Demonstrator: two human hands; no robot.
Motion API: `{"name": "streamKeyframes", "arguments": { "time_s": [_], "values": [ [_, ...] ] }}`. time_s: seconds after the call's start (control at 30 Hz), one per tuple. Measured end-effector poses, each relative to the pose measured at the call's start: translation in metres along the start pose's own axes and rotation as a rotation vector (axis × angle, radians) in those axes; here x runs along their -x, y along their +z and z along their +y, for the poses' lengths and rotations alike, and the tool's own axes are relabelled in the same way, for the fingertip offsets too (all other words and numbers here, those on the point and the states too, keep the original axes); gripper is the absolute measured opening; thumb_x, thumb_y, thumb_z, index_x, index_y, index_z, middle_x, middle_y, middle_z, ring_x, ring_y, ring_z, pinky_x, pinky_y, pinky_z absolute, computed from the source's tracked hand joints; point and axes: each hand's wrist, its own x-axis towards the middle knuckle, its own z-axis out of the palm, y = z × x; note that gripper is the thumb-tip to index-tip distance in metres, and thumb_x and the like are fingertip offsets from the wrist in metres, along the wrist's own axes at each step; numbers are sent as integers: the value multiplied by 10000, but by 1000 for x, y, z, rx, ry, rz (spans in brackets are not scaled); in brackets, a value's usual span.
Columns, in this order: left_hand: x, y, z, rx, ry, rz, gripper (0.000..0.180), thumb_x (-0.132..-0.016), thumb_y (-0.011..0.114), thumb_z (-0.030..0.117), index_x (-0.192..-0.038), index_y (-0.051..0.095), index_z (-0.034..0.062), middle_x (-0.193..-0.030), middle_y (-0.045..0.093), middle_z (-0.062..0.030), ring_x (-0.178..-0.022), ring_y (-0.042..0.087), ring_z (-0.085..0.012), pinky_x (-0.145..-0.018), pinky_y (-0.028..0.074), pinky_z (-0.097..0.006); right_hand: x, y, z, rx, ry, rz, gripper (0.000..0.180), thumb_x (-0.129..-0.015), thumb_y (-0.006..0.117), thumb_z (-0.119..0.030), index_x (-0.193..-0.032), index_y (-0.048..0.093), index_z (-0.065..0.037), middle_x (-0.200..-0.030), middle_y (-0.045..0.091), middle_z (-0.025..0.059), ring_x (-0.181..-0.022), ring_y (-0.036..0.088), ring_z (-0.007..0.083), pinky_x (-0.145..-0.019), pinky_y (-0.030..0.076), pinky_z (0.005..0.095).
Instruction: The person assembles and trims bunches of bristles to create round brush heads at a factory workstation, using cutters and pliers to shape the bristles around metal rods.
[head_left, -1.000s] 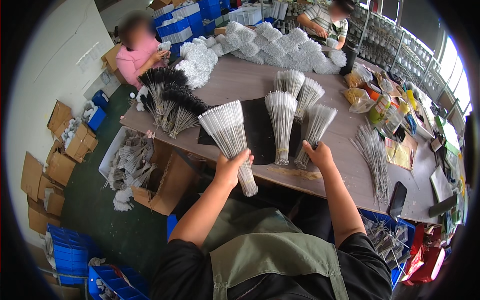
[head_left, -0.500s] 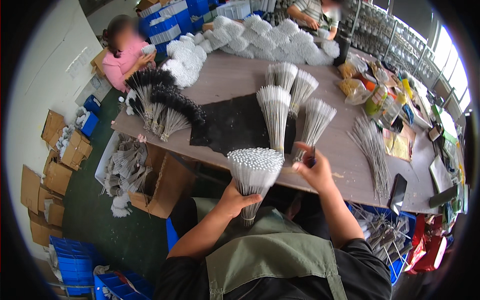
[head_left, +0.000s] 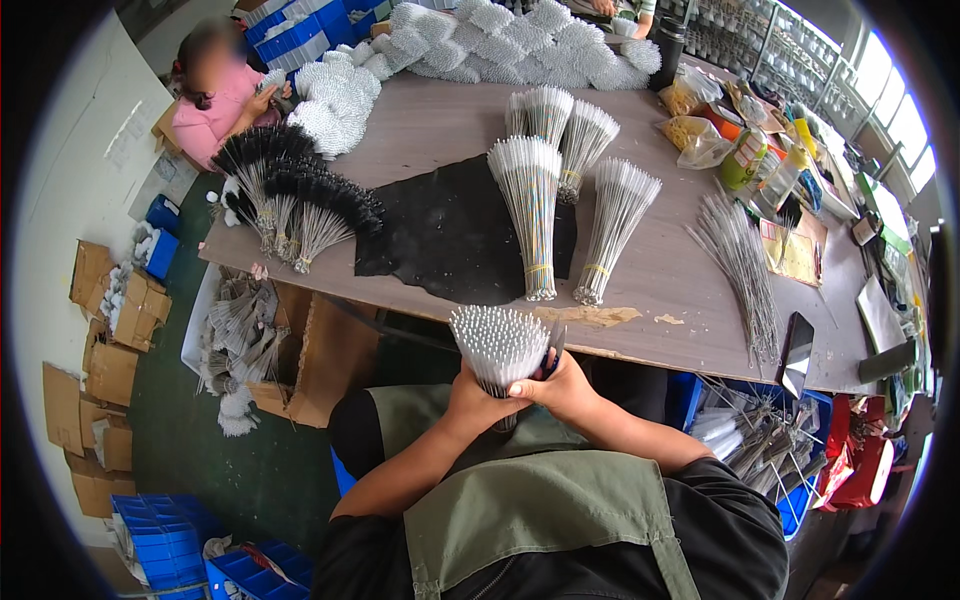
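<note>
In front of my apron I hold a bundle of thin white-bristled wire brushes [head_left: 500, 340], tips up and fanned out. My left hand [head_left: 470, 398] is wrapped round its lower part. Against the bundle's right side is my right hand [head_left: 562, 388], its thumb pressed on the stems near my left fingers. A dark pointed hand tool [head_left: 555, 348] sticks up from the right hand; its exact kind is not clear. Similar banded bundles [head_left: 527, 215] stand on the table beyond, partly over a black cloth [head_left: 440, 240].
Black-bristled brushes [head_left: 305, 195] lie at the table's left. A big heap of white brushes [head_left: 520, 45] lines the far side, where co-workers sit. Loose wires [head_left: 738, 280], a phone [head_left: 797, 355] and bags [head_left: 695, 140] are on the right. Below stand a carton [head_left: 335, 360] and a blue crate [head_left: 800, 500].
My right hand, out to the right near the table edge before, has come left against the bundle with the dark tool. The whole view has shifted slightly.
</note>
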Motion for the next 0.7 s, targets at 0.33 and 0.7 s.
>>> {"name": "streamKeyframes", "arguments": {
  "time_s": [0.33,0.7],
  "values": [
    [3,-6,9,11,-26,-102,516,-700,796,129,-1156,579,22,-1114,623,-67,-1018,589,-153,-881,466,-315,1,-5,-1,172,-56,-45,715,-686,834,-127,-1268,450,27,-1176,561,54,-1093,497,110,-977,392,299],
    [-6,-9,23,-84,10,-130,585,-685,816,178,-1192,558,42,-1187,592,-83,-1096,558,-154,-954,431,-324,-12,-30,-18,692,-206,-157,857,-579,876,-343,-1241,486,37,-1170,575,197,-1114,544,324,-975,394,380]
  ]
}}
